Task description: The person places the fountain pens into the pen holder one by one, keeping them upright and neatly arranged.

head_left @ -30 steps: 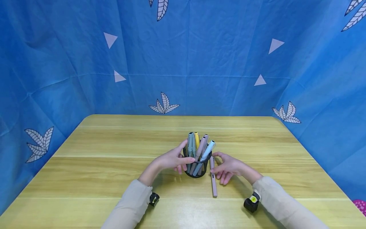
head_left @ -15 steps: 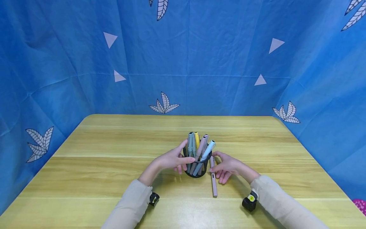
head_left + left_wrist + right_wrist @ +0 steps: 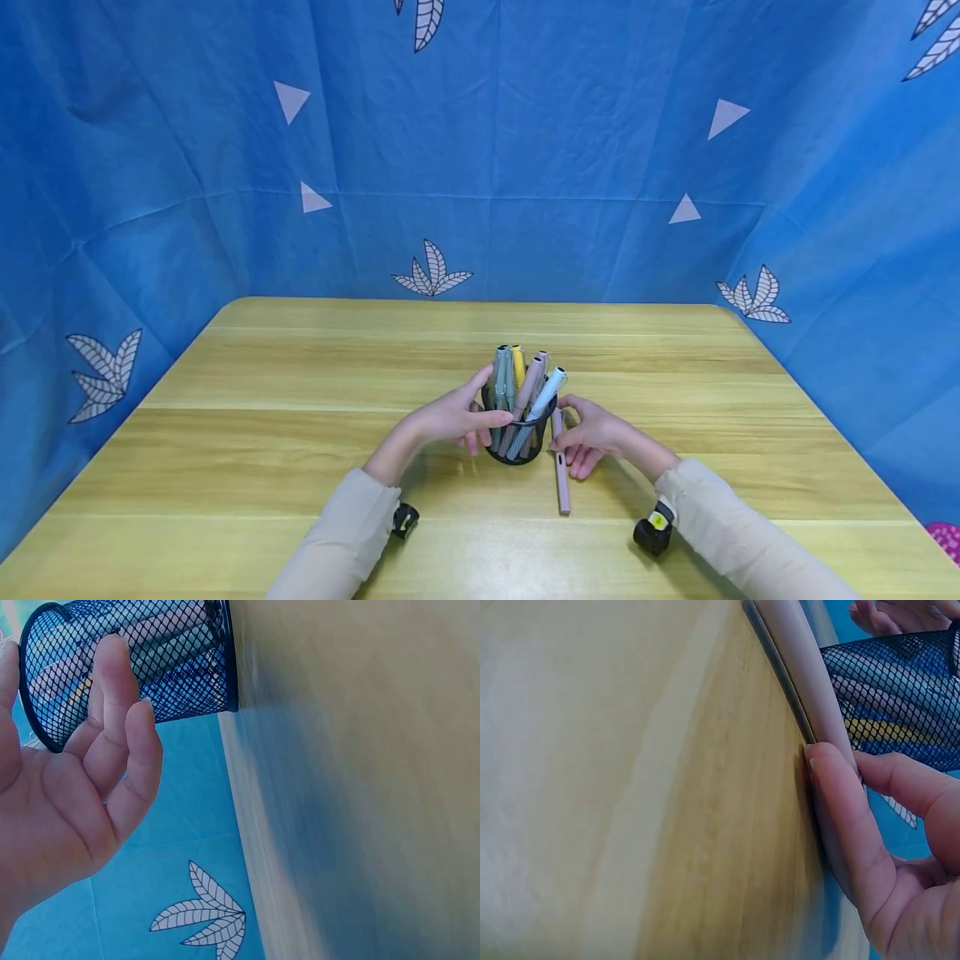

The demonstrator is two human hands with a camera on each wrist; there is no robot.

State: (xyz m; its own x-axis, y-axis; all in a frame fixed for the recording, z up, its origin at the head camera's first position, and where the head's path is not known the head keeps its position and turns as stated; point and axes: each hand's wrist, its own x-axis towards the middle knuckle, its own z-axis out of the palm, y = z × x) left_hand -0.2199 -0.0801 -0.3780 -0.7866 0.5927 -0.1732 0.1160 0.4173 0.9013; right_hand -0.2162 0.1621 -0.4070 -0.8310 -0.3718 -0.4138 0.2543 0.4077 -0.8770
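A black mesh pen holder [image 3: 546, 432] stands upright on the table, full of capped pens: grey-green ones, a yellow pen [image 3: 518, 365], lavender ones and a light blue pen [image 3: 547, 393]. My left hand [image 3: 453, 417] grips it from the left, thumb across the front of the rim, index finger towards the back. In the left wrist view several fingers lie along the mesh [image 3: 191, 667]. Just right of the holder, a lavender pen [image 3: 562, 483] lies on the tabletop. My right hand [image 3: 600, 429] pinches this pen [image 3: 802, 660] between thumb and index finger.
The wooden table [image 3: 262, 467] spreads out around both hands. Blue cloth [image 3: 487, 150] with white leaves and triangles hangs behind it and at the sides. A black wrist camera [image 3: 652, 533] sits on the right wrist, another camera [image 3: 405, 521] on the left.
The right hand's wrist has shifted slightly left and its fingers have drawn in a little at the lavender pen. The left hand and the pen holder stay put.
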